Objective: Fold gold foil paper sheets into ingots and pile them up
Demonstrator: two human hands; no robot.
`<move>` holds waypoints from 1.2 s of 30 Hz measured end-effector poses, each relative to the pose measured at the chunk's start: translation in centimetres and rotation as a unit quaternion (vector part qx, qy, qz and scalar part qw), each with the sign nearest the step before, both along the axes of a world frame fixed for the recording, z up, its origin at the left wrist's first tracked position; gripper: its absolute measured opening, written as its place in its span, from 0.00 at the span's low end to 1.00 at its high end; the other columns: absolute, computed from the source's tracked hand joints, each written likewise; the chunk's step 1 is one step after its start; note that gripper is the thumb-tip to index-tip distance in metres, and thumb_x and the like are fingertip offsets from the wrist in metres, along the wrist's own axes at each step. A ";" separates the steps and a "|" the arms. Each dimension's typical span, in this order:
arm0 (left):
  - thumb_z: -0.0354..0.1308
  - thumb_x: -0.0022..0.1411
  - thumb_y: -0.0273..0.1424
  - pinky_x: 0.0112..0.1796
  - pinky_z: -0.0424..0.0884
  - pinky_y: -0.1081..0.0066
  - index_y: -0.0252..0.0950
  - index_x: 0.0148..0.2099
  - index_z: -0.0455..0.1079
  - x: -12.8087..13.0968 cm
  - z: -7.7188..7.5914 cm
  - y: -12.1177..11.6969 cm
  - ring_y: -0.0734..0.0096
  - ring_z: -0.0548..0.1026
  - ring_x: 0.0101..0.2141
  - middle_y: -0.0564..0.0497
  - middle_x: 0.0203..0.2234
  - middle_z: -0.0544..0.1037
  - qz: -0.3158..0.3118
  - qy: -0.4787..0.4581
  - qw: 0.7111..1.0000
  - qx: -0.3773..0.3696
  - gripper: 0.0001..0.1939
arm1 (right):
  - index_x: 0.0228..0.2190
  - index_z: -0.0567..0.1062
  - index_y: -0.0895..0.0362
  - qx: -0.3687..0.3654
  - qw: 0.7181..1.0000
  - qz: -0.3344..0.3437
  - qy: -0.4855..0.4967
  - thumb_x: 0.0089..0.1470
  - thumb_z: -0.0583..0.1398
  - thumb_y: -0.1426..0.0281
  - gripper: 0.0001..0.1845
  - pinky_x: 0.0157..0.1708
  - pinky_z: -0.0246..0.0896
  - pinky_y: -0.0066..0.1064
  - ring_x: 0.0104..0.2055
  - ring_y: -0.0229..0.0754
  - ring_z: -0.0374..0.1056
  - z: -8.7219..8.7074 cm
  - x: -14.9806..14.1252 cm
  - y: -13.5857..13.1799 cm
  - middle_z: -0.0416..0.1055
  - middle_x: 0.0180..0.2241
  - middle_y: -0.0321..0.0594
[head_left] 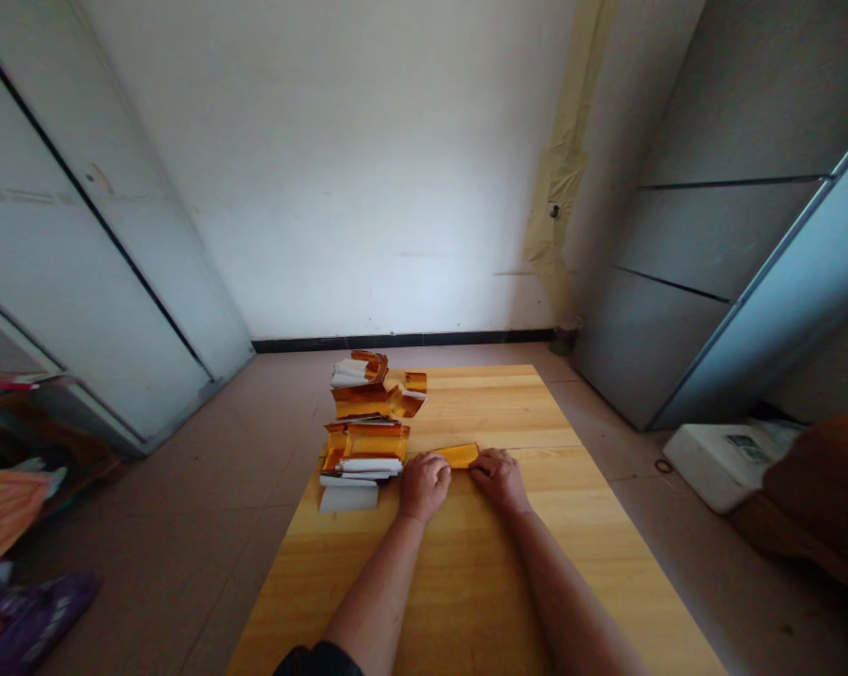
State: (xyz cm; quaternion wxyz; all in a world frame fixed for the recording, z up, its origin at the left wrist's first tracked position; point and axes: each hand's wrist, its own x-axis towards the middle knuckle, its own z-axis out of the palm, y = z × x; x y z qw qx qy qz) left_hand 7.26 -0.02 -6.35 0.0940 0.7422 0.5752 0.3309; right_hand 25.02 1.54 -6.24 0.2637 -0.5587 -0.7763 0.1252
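A small gold foil sheet (460, 455) lies flat on the wooden table (480, 563), and both hands press on it. My left hand (424, 483) has its fingers curled down on the sheet's left end. My right hand (498, 476) is curled on the sheet's right end. Just left of my left hand sits a stack of folded gold and white papers (363, 455), with a further pile of folded gold papers (371, 387) behind it near the table's far left corner.
A white device (719, 460) rests on the floor at the right beside grey cabinets (712, 253). Clothes and a shelf (15, 469) crowd the left edge. The white wall (367, 188) stands beyond the table's far end.
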 end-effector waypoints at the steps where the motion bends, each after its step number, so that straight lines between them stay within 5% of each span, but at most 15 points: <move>1: 0.51 0.57 0.24 0.40 0.66 0.70 0.37 0.32 0.74 -0.1 -0.1 0.1 0.69 0.73 0.36 0.50 0.32 0.78 0.000 -0.006 1.000 0.000 0.09 | 0.30 0.79 0.50 -0.007 1.000 0.010 -0.004 0.53 0.57 0.69 0.10 0.41 0.53 0.27 0.40 0.39 0.65 0.1 0.2 0.1 0.74 0.35 0.36; 11: 0.54 0.56 0.22 0.39 0.65 0.71 0.35 0.27 0.71 -0.1 -1.2 0.8 0.69 0.71 0.36 0.49 0.32 0.74 0.063 0.002 0.998 0.012 0.07 | 0.37 0.78 0.48 -0.061 0.995 -0.058 -0.053 0.55 0.55 0.66 0.12 0.41 0.52 0.28 0.42 0.40 0.66 0.9 -0.5 0.8 0.75 0.38 0.36; 22: 0.55 0.53 0.20 0.37 0.63 0.72 0.35 0.25 0.65 0.3 -0.2 0.9 0.71 0.68 0.34 0.50 0.30 0.69 0.094 0.015 0.995 -0.040 0.07 | 0.33 0.77 0.51 -0.056 0.991 -0.095 -0.071 0.51 0.57 0.69 0.09 0.37 0.50 0.29 0.40 0.40 0.66 0.8 -1.3 0.9 0.75 0.35 0.36; 36: 0.50 0.54 0.17 0.38 0.61 0.73 0.37 0.30 0.71 0.3 -0.1 0.4 0.70 0.66 0.38 0.50 0.34 0.68 0.058 0.055 0.996 -0.033 0.12 | 0.35 0.73 0.54 -0.041 0.993 -0.110 -0.009 0.49 0.56 0.75 0.11 0.39 0.50 0.27 0.42 0.38 0.65 0.1 -1.0 0.9 0.71 0.38 0.37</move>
